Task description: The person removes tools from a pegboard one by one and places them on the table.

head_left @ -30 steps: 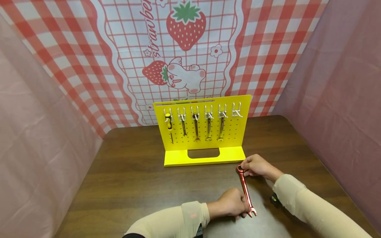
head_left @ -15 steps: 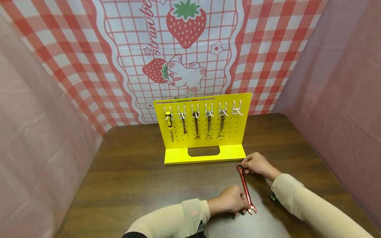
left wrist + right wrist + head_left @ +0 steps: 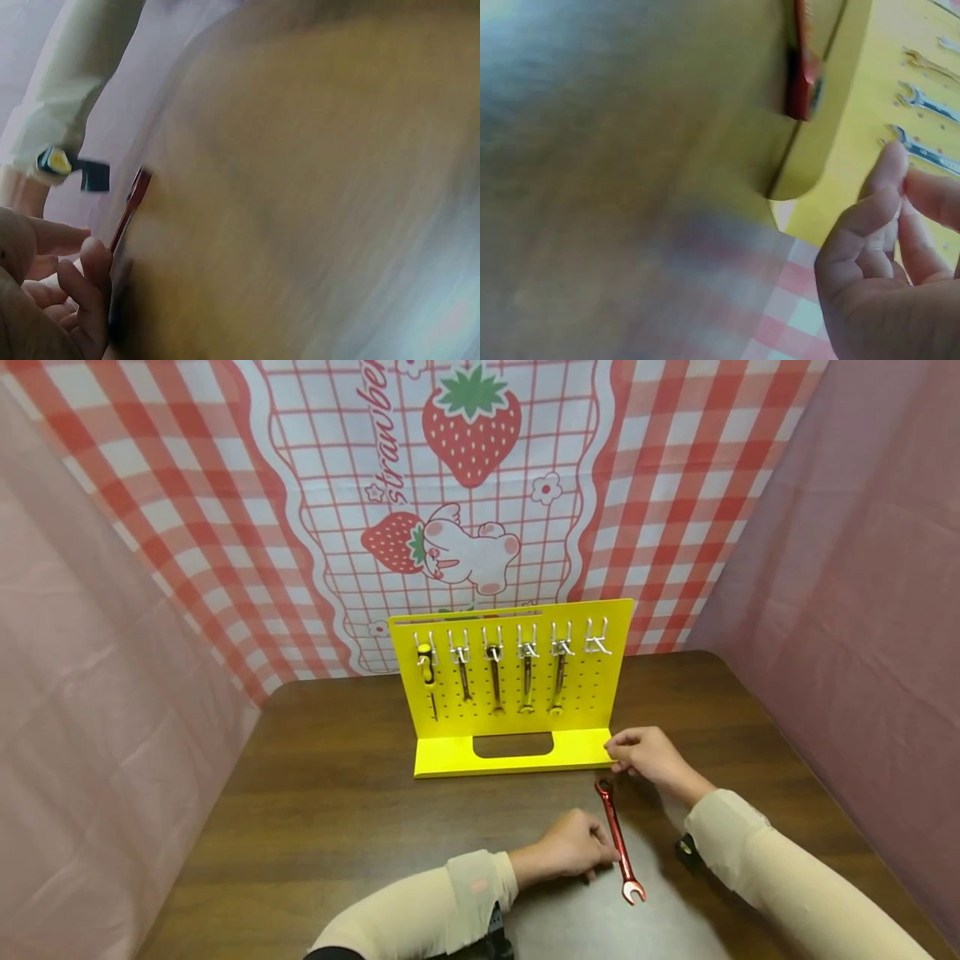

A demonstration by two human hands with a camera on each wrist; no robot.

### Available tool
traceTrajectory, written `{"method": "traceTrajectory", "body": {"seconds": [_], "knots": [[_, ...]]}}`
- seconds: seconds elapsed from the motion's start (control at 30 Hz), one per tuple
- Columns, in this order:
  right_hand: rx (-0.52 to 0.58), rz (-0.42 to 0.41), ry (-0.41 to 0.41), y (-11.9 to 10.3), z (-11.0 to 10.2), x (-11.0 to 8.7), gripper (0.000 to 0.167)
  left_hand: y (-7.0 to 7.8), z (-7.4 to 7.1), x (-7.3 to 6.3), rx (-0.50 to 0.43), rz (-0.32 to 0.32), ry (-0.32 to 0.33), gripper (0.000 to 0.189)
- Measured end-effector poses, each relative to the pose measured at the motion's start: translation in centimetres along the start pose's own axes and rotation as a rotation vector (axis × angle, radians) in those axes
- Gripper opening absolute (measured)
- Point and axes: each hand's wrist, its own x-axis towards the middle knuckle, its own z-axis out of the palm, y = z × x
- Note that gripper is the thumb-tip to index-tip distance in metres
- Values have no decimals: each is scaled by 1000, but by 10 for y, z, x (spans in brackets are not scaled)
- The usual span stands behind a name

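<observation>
A red combination wrench (image 3: 617,835) lies on the brown table, its open jaw end towards the person and its ring end by the yellow stand. My left hand (image 3: 577,843) is just left of the wrench's lower half, fingers loosely bent and fingertips right at its edge. My right hand (image 3: 651,758) hovers at the right front corner of the yellow pegboard stand (image 3: 517,764), past the wrench's ring end. In the right wrist view, thumb and fingertips (image 3: 891,161) come close together with nothing between them. The left wrist view shows the wrench (image 3: 133,202) beyond the left fingers.
On the pegboard hang a yellow-black screwdriver (image 3: 427,668) at the left and several wrenches (image 3: 527,681) from white hooks. The rightmost hook (image 3: 597,643) bears no tool. Pink curtains (image 3: 847,635) and a red checked cloth (image 3: 675,485) surround the table.
Both hands have let go of the red wrench, which stays on the table. The right hand has moved slightly away towards the stand; the left has drawn up and back to the left.
</observation>
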Motion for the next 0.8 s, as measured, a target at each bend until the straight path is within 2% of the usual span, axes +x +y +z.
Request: {"method": "traceTrajectory", "body": {"seconds": [0.2, 0.4, 0.6, 0.8], "knots": [[84, -45, 80, -14, -7, 6, 29, -4, -24, 20, 14, 59, 141, 14], [112, -100, 182, -26, -6, 12, 32, -8, -50, 38, 89, 96, 310, 5], [200, -220, 268, -35, -3, 19, 36, -11, -68, 55, 54, 121, 385, 22], [207, -322, 312, -52, 3, 26, 32, -9, -78, 72, 28, 116, 459, 36]]}}
